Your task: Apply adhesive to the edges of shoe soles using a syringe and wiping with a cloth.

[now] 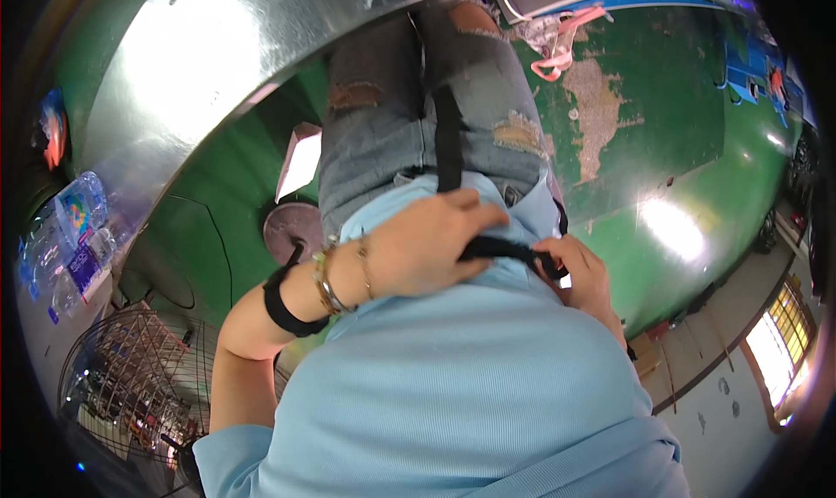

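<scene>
At my waist, a black strap (512,249) runs across the light blue shirt (461,359). My left hand (435,237) reaches in from the left with curled fingers, and one end of the strap disappears beneath them. Closed around the strap's other end, at the right side of the waist, is my right hand (579,270). A second black length (448,141) hangs down over my ripped jeans (374,124), its top passing close to my left fingers. Bracelets (326,285) and a black band (283,306) circle my left wrist and forearm.
A shiny metal table (287,50) curves across the upper left. Plastic packages (83,228) lie at the far left, above a wire cage (139,385). A round stool (292,232) stands on the green floor (653,124). Pink straps (557,50) lie near the top.
</scene>
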`<state>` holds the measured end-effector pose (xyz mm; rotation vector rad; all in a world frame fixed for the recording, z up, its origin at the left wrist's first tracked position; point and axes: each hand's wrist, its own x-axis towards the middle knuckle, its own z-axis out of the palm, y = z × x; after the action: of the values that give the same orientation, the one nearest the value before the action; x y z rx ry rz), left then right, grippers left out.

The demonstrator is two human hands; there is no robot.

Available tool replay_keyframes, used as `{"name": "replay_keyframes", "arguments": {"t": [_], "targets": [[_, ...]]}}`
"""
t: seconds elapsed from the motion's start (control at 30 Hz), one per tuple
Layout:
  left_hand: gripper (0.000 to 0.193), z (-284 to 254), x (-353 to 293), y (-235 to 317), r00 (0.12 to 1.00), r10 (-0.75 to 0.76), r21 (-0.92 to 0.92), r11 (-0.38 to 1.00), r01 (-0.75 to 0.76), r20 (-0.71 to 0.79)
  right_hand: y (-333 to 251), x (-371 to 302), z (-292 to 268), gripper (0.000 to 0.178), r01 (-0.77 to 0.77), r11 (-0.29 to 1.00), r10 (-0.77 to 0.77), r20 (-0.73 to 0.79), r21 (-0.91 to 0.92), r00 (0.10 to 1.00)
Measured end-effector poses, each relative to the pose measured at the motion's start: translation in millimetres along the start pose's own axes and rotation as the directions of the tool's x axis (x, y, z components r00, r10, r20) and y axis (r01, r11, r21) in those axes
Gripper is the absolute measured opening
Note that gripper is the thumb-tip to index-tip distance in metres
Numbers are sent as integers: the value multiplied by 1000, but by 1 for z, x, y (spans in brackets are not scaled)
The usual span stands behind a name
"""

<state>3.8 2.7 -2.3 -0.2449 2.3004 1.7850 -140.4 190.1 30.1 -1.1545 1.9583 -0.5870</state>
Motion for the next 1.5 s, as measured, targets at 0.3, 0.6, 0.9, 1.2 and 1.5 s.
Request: {"name": "replay_keyframes", "arguments": {"t": [0.3, 0.6, 0.9, 1.2, 1.5], "targets": [[39, -18, -21, -18, 976, -76, 198, 980, 35, 203, 2, 71, -9, 26, 380, 911, -411, 405, 158, 817], [30, -2, -84, -32, 982, -63, 52, 996, 74, -178, -42, 120, 21, 33, 486, 858, -336, 896, 164, 291], [41, 41, -60, -20, 949, 269, 461, 872, -168, -164, -8, 81, -23, 32, 345, 934, -299, 738, 96, 605], [48, 22, -66, -16, 969, 211, 264, 949, -172, -128, -8, 82, -17, 31, 410, 861, -498, 661, 300, 562], [44, 30, -77, -9, 970, 12, 40, 999, -3, -242, -31, 123, -4, 33, 475, 815, -487, 836, 333, 251]]}}
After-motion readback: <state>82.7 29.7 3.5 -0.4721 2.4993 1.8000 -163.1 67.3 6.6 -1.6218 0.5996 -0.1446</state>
